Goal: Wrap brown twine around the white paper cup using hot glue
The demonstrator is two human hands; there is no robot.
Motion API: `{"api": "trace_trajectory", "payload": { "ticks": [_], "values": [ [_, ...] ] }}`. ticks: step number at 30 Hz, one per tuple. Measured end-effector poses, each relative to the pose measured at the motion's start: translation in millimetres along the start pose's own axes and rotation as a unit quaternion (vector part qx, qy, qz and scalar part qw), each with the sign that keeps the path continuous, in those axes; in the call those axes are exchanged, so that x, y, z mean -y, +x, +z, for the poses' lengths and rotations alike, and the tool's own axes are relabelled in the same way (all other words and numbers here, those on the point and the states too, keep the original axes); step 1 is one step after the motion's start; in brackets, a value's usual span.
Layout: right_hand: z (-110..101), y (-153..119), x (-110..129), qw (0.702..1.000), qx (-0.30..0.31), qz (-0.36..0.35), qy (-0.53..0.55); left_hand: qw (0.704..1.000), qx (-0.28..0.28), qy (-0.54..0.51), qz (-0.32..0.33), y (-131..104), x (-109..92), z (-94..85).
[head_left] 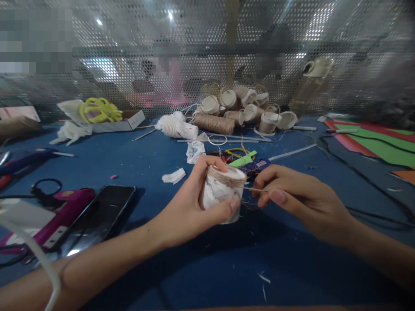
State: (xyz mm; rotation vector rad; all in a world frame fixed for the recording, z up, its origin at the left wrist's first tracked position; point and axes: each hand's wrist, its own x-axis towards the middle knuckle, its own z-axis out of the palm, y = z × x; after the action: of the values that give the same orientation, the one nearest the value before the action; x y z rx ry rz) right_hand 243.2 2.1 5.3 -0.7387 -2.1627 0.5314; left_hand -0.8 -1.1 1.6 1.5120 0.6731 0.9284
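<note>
My left hand grips a small white paper cup, thumb on the near side and fingers over the rim. Several turns of brown jute twine circle the cup just below its rim, while the lower wall is bare and crinkled. From the wrapped band a free length of twine runs right, stretched to my right hand, which pinches it between thumb and fingers. Behind the cup lie a light green strip and yellow-handled pliers, partly hidden.
Twine-wrapped cups are heaped at the back beside a twine roll and stacked paper cups. On the left are a phone and a magenta glue gun. Coloured sheets and a black cable lie right.
</note>
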Motion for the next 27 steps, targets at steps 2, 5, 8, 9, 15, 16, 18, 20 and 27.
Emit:
{"api": "trace_trajectory", "payload": {
  "ticks": [2,5,8,9,15,16,18,20,27],
  "values": [
    [0.0,-0.7,-1.1,1.000,0.007,0.004,-0.004,1.000,0.003,-0.009,-0.002,-0.3,0.2,0.1],
    [-0.1,-1.5,-1.9,1.000,0.016,0.007,-0.005,1.000,0.008,-0.026,-0.006,-0.3,0.9,0.3],
    [-0.3,-1.7,-1.6,1.000,0.017,0.010,-0.005,0.999,0.015,-0.051,-0.010,-0.8,1.4,1.0],
    [-0.3,-1.6,-1.3,1.000,0.017,0.011,-0.005,0.998,0.018,-0.060,-0.011,-1.2,1.2,1.3],
    [0.0,-1.0,-1.0,1.000,0.020,0.009,-0.009,0.995,0.023,-0.088,-0.033,-2.5,-2.0,3.1],
    [0.2,-1.1,-1.3,1.000,0.021,0.009,-0.006,0.995,0.024,-0.089,-0.036,-2.2,-2.2,3.1],
    [0.6,-1.5,-2.1,1.000,0.024,0.011,-0.002,0.994,0.028,-0.093,-0.041,-1.5,-1.9,3.0],
    [1.3,-2.1,-3.0,1.000,0.028,0.014,-0.003,0.993,0.037,-0.099,-0.044,-1.1,-0.9,2.9],
    [3.0,-2.4,-3.0,1.000,0.029,0.008,-0.005,0.992,0.053,-0.098,-0.060,-4.5,2.9,1.7]
  ]
}}
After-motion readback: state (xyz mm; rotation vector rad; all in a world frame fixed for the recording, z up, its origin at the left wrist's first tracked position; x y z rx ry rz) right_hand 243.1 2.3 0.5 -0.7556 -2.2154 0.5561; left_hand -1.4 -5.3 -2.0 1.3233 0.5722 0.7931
